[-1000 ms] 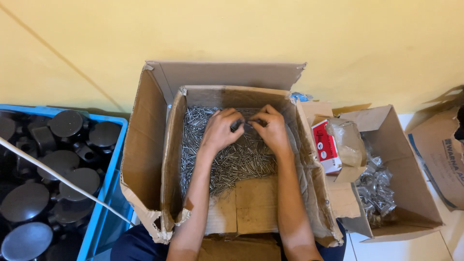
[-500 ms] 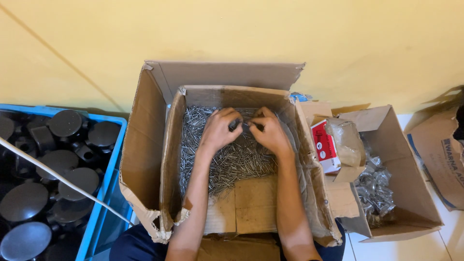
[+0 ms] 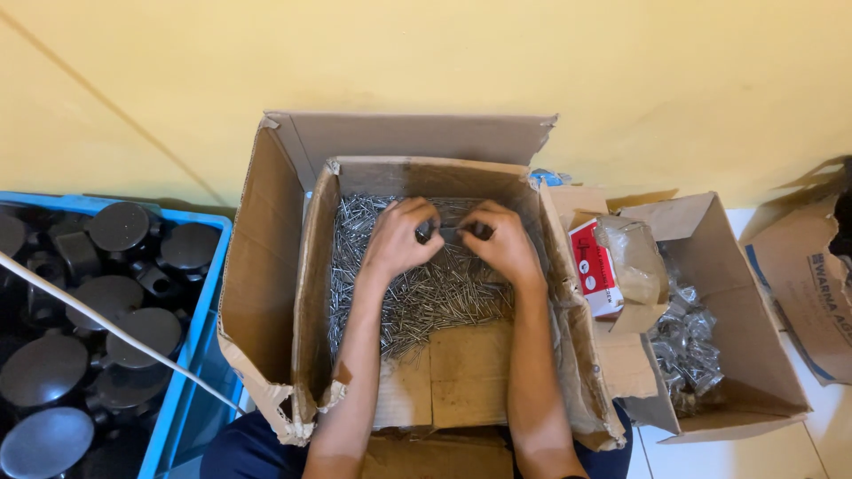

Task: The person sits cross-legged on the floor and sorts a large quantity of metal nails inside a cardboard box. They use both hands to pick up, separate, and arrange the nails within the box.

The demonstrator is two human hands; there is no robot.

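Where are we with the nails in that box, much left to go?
Done: nothing shows as finished; bare cardboard shows at the near end of the cardboard box. In hand: left hand and right hand meet over the nails, pinching a small bundle. Left: a thick heap of nails fills the far half.

I am seeing both hands, my left hand and right hand, sitting deep inside the cardboard box, hemmed in by its tall walls on both sides and by the raised back flap. The pile of nails is covering the far floor, while bare cardboard is lying free nearer me. Leftward, the blue crate of black round parts is blocking passage; rightward, a smaller open box with a red packet and a clear bag is crowding the wall.
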